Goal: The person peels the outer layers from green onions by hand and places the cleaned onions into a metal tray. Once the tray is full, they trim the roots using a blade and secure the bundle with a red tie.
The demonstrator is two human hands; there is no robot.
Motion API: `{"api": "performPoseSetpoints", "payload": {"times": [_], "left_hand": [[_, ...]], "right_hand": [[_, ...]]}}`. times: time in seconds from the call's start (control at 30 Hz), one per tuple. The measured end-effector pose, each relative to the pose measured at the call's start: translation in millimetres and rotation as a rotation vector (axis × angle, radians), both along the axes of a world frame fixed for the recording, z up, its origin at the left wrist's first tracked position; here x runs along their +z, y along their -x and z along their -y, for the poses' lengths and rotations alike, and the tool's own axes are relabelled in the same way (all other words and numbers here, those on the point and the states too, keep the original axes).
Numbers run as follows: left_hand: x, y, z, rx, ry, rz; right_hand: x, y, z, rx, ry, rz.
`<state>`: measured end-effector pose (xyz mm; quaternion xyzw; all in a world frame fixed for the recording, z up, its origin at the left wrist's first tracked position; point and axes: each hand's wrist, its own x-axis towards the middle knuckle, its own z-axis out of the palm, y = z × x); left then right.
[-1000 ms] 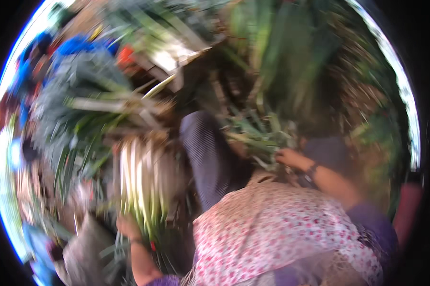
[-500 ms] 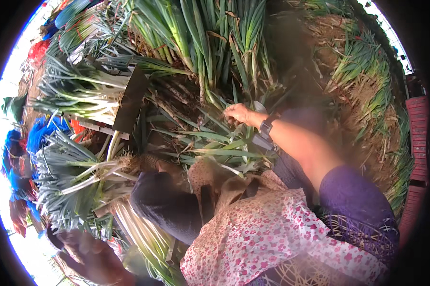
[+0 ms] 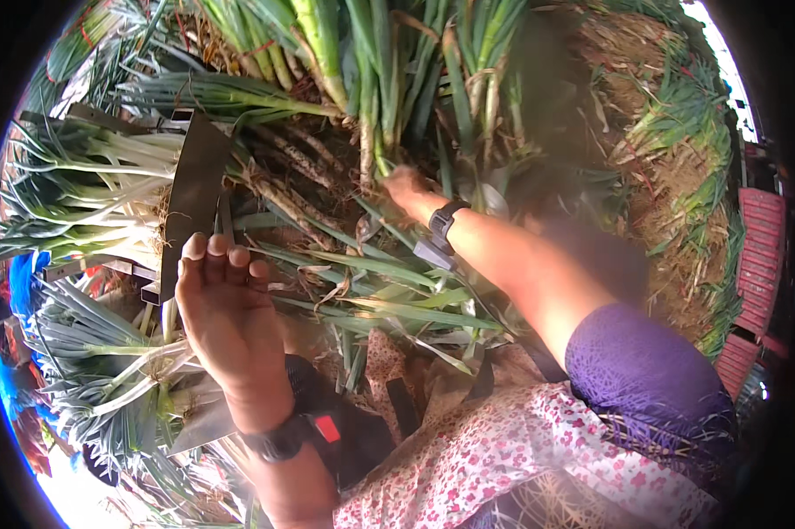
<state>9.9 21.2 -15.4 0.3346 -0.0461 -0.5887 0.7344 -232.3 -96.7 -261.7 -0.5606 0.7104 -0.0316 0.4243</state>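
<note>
My right hand point(image 3: 406, 187) is at the foot of a tall upright bunch of large green onions point(image 3: 371, 88). Its fingers look closed around the base of one pale green stalk, though motion blurs them. Raised palm-up on the left is my left hand point(image 3: 226, 317), open, its fingers stretched and nothing in them. Just beyond its fingertips stands a dark flat metal plate point(image 3: 195, 189) on a frame. Trimmed green onions point(image 3: 115, 198) with white stems lie against the plate's left side. Uncleaned stalks with brown skins point(image 3: 296, 194) lie between my hands.
Loose green leaves point(image 3: 389, 286) litter the ground in front of my lap. More green onions point(image 3: 107, 353) are heaped at the left. A row of green onions point(image 3: 679, 194) lies on soil at the right, beside red plastic crates point(image 3: 761, 238). My flowered apron point(image 3: 503, 441) covers my lap.
My left hand has come up from the lower left to near the metal plate. My right hand has moved slightly left and farther in, onto the stalk's base. The view has shifted.
</note>
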Motion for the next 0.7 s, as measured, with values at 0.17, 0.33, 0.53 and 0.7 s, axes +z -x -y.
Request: {"api": "performPoseSetpoints", "payload": {"times": [0.17,0.33,0.53,0.7], "left_hand": [[-11,1,0,-0.029,-0.084,-0.104],[-16,-2,-3,-0.084,-0.088,-0.11],[-15,19,-1,-0.132,-0.065,-0.096],[-32,33,-2,-0.214,-0.032,-0.137]], "right_hand": [[-36,6,4,0.145,0.044,-0.074],[-14,17,1,0.242,-0.093,0.133],[57,24,-9,0.151,-0.074,0.447],[175,48,-48,0.263,0.039,0.542]]}}
